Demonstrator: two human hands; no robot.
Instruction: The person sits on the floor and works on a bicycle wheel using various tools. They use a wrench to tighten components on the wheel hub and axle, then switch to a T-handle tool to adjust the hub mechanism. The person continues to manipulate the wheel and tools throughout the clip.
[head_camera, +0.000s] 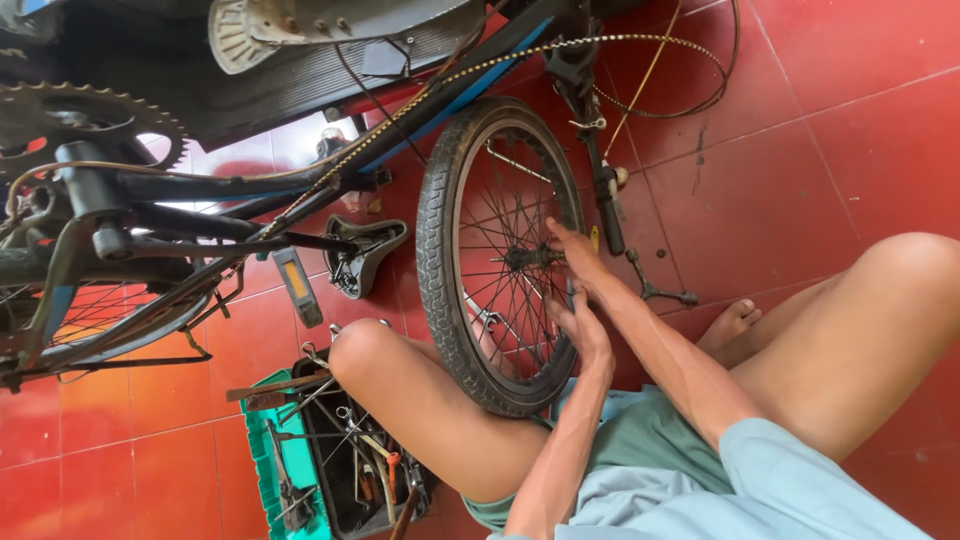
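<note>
On a red tiled floor (800, 120), beside an upturned bicycle (200, 200), a seated person's right hand (572, 250) pinches the hub (525, 258) of a wheel (495, 255) propped between the knees while the left hand (580, 330) grips its rim; steadying the wheel looks key

You are wearing a pale blue short-sleeved shirt (790, 480), its sleeve ending loose above the elbow; you are wearing muted green shorts (650, 440) creasing at the lap; your forearms, knees and one foot (728, 325) are showing bare; no gloves, no shoes.
</note>
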